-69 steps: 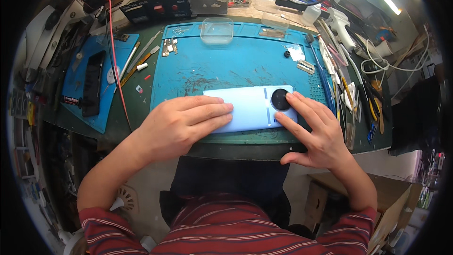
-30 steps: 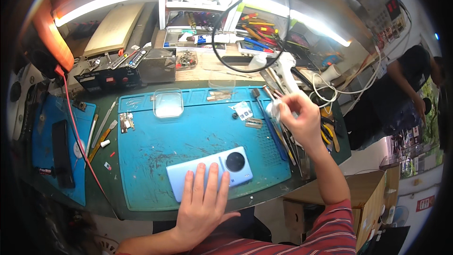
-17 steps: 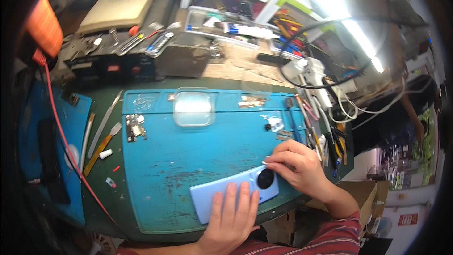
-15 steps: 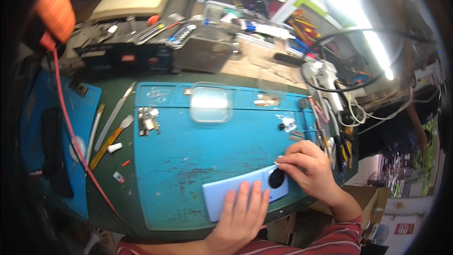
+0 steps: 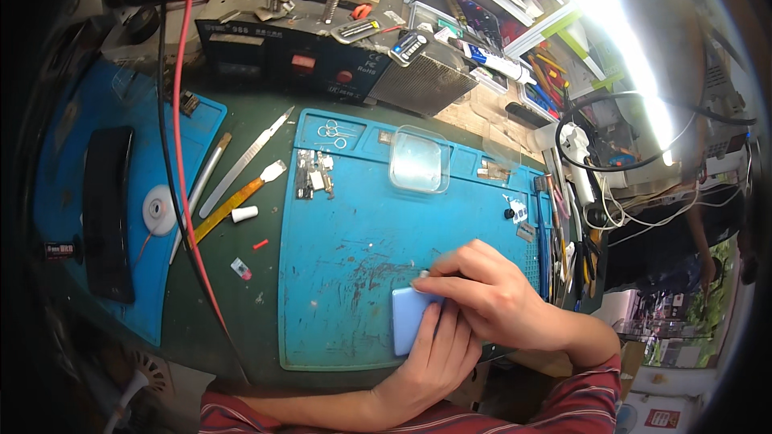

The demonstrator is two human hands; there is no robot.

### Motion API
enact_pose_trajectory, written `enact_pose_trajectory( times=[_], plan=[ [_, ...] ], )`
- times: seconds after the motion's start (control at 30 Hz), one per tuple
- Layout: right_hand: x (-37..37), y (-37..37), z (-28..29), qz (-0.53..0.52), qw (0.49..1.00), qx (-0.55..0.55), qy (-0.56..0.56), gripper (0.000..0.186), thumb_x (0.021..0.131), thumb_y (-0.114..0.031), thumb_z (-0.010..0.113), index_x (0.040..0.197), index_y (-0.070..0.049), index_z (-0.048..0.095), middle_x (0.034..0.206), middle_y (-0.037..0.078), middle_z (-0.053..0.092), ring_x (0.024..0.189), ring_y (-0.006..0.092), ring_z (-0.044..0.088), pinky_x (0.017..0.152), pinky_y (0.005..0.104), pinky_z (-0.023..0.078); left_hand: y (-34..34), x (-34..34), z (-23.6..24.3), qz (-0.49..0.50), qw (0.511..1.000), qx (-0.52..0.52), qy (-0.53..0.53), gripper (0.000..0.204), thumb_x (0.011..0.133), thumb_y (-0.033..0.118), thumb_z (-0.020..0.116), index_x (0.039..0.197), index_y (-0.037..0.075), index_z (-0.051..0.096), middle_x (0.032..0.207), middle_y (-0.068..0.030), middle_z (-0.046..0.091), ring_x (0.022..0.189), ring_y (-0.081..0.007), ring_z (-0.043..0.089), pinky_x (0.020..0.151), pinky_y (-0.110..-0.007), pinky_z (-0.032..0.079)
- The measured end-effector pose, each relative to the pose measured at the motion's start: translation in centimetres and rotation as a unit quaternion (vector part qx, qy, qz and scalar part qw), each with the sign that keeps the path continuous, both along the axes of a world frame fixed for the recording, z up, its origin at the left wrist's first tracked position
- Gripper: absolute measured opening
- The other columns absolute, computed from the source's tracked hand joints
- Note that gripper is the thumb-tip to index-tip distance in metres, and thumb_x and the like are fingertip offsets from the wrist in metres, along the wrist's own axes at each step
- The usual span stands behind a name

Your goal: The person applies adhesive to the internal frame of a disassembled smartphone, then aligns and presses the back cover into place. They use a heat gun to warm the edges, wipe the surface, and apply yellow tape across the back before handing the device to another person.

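Note:
A light blue phone (image 5: 408,313) lies back up on the scuffed blue silicone mat (image 5: 338,257), largely hidden under both hands. My left hand (image 5: 434,366) rests on it with outstretched fingers. My right hand (image 5: 494,301) crosses over those fingers, pinching a small white item (image 5: 424,276), too small to name, at the phone's upper edge near its left corner. The phone's round black camera is out of sight beneath the hands. Higher on the mat are a clear plastic box (image 5: 420,159) and small metal parts (image 5: 314,173).
Left are another mat (image 5: 145,305) with a black phone (image 5: 108,217), hanging cables (image 5: 186,217) and a scalpel-like tool (image 5: 245,165). A black equipment box (image 5: 265,64) stands behind. Tools (image 5: 551,241) line the right edge; another person's arm (image 5: 706,261) shows beyond.
My right hand picked a small white item from the right side, brought it to the phone, then slid left along its upper edge, over my left fingers. The view has shifted.

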State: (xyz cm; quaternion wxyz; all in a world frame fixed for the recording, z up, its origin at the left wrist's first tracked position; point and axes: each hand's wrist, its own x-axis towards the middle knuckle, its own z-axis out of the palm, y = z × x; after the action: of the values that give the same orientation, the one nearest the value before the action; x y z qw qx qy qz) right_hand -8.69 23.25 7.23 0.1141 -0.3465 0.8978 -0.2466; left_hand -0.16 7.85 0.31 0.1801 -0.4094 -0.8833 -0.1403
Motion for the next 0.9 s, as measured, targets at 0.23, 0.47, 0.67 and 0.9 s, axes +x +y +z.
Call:
enact_pose_trajectory(
  times=[0.23,0.47,0.67,0.9],
  plan=[
    [0.2,-2.1,-0.5,0.073,0.996,-0.010,0.041,0.044,0.072,-0.007,0.066,0.116,0.002,0.068,0.109,0.011,0.060,0.093,0.0268,0.059,0.081,0.0349,0.053,-0.4,1.2,-0.5,-0.038,0.997,0.018,-0.071,0.084,0.081,0.074,0.057,0.126,0.002,0.064,0.121,-0.0224,0.064,0.117,-0.0396,0.059,0.106,-0.055,0.043],
    [1.1,-2.6,0.3,0.153,0.986,0.032,0.065,0.044,0.072,-0.016,0.064,0.114,-0.002,0.068,0.111,0.008,0.056,0.097,0.0248,0.055,0.084,0.0331,0.052,0.5,2.4,-0.7,-0.009,0.996,-0.057,-0.067,0.090,0.085,0.077,0.051,0.129,0.000,0.062,0.124,-0.0171,0.064,0.120,-0.0359,0.055,0.103,-0.047,0.043],
    [2.8,-1.3,2.3,0.197,0.978,-0.015,-0.071,0.043,0.070,-0.006,0.073,0.112,-0.008,0.073,0.108,0.008,0.062,0.098,0.0258,0.061,0.084,0.0370,0.054,2.5,4.0,-1.1,0.053,0.987,-0.111,-0.102,0.093,0.085,0.081,0.044,0.126,-0.001,0.063,0.122,-0.0148,0.065,0.116,-0.0335,0.056,0.100,-0.043,0.044],
    [5.4,5.5,4.1,-0.179,0.964,-0.166,0.103,0.024,0.091,0.005,0.066,0.109,-0.004,0.077,0.102,0.008,0.066,0.089,0.0159,0.064,0.075,0.0271,0.051,1.5,2.9,0.4,0.044,0.995,0.036,-0.087,0.100,0.070,0.068,0.069,0.133,-0.007,0.053,0.148,-0.0293,0.046,0.142,-0.0428,0.039,0.119,-0.059,0.029]
  ],
)
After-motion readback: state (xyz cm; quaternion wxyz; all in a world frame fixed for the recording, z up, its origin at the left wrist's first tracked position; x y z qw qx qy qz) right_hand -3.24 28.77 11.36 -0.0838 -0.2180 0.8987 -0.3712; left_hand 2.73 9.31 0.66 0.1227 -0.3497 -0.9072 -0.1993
